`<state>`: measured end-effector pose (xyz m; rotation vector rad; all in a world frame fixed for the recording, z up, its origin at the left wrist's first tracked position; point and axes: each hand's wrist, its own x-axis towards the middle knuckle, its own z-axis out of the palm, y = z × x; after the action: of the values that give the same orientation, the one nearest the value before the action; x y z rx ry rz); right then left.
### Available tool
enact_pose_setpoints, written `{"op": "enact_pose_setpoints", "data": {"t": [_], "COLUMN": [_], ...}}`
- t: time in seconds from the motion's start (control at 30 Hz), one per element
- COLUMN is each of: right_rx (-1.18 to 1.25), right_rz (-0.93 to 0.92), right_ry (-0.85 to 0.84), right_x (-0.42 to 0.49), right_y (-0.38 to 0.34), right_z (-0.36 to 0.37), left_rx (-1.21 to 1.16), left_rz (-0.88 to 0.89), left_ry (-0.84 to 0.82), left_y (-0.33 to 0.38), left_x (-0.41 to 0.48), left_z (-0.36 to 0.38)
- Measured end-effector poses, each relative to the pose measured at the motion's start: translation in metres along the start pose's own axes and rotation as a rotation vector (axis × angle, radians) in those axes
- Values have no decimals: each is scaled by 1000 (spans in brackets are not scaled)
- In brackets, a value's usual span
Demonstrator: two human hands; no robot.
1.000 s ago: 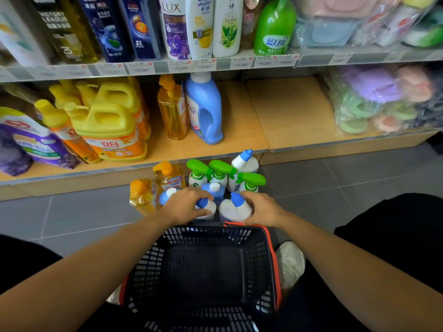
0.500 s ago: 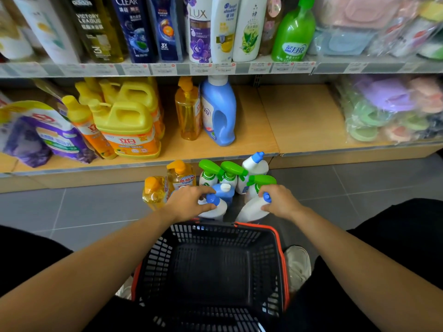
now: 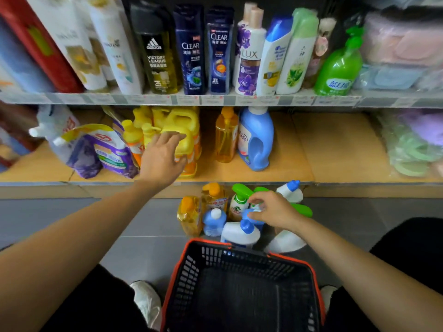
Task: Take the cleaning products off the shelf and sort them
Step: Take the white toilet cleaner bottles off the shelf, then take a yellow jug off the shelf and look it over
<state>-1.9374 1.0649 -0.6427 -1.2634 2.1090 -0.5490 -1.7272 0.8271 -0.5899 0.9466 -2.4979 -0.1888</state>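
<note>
Black mesh with an orange rim, closest in: is that the basket (image 3: 177,267)?

Yes. It stands on the grey tile floor (image 3: 72,219), with a white shoe (image 3: 146,300) just beside its left wall.

And the things to sort?

Most stand huddled on the floor just behind the basket's far rim. A white bottle (image 3: 239,233) with a blue cap sits right at that rim, and a second white bottle (image 3: 285,242) lies tilted to its right. Behind them come a small blue bottle (image 3: 214,222), two orange pump bottles (image 3: 190,216) and green-trigger sprayers (image 3: 239,200).

What is the right hand (image 3: 275,212) doing?

It hangs over the middle of that huddle, thumb and forefinger curled round the top of the central blue bottle (image 3: 256,222).

The left hand (image 3: 163,161)?

Farther off, up at the lower shelf (image 3: 323,152), fingers straight and spread, holding nothing. Its fingertips lie over the front yellow jug (image 3: 193,142); whether they touch it I cannot tell.

What else stands on that shelf?

Purple refill pouches (image 3: 105,152) left of the jugs; an amber pump bottle (image 3: 226,140) and a blue detergent bottle (image 3: 255,140) close together to the right; clear bags of pastel goods (image 3: 412,144) at the far right, blurred.

And beyond?

On the upper shelf (image 3: 215,99), a row of shampoo bottles (image 3: 191,51), with a green pump bottle (image 3: 340,65) at its right end.
</note>
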Motion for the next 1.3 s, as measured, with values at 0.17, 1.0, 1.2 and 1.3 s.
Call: {"op": "enact_pose_setpoints", "data": {"t": [0.17, 1.0, 1.2, 1.3], "right_rx": [183, 127, 386, 522], "right_rz": [-85, -477, -469, -428], "right_ry": [-35, 172, 167, 131], "right_x": [49, 130, 51, 13], "right_y": [-62, -189, -165, -137], "right_z": [-4, -35, -88, -98], "left_rx": [218, -432, -919, -962], "left_rz": [-36, -12, 5, 64], "left_ry": [-144, -196, -198, -269], "left_y": [-47, -69, 25, 65], "left_x": [36, 28, 7, -3], "left_z": [-17, -64, -95, -97]}}
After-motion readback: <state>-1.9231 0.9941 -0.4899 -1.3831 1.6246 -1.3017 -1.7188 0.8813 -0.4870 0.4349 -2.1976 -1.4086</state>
